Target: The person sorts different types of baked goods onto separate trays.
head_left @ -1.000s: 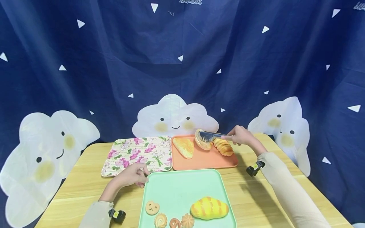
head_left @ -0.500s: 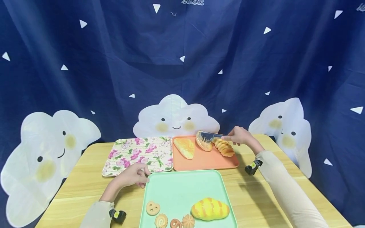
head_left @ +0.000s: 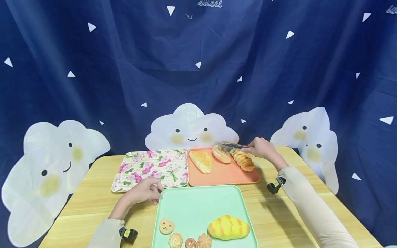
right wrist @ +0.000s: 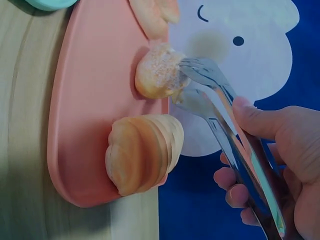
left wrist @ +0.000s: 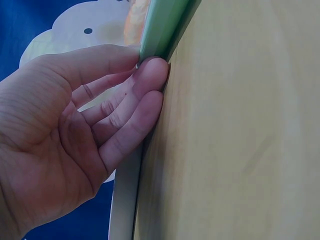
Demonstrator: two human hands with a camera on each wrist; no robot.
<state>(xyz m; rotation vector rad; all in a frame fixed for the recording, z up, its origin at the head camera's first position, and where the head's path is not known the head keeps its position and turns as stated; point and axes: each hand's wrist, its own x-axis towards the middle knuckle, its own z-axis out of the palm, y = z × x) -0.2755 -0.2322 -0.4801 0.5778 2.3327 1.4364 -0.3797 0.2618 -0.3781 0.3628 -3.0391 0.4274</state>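
Note:
My right hand (head_left: 263, 148) grips metal tongs (right wrist: 230, 125) over the back of the orange tray (head_left: 214, 178). In the right wrist view the two fork-like ends stand apart, right at the edge of a sugar-dusted round bread (right wrist: 159, 74). This bread (head_left: 221, 155) lies on the orange tray between a croissant (head_left: 243, 160) and a flat, pointed golden bread (head_left: 201, 161). With thumb and fingers my left hand (head_left: 145, 190) pinches the far left corner of the mint-green tray (head_left: 201, 199). Close up, the green tray's edge (left wrist: 162, 30) sits between thumb and fingertips.
On the green tray lie a yellow striped bread (head_left: 228, 227) and several cookies (head_left: 166, 226) near its front. A floral tray (head_left: 152, 167) stands left of the orange one. The wooden table (head_left: 80, 206) ends at a dark blue curtain (head_left: 198, 82) with clouds.
The round bread has come down from a tilted pose onto the orange tray. The tongs have turned and their ends have spread off it. My left hand keeps its place on the green tray.

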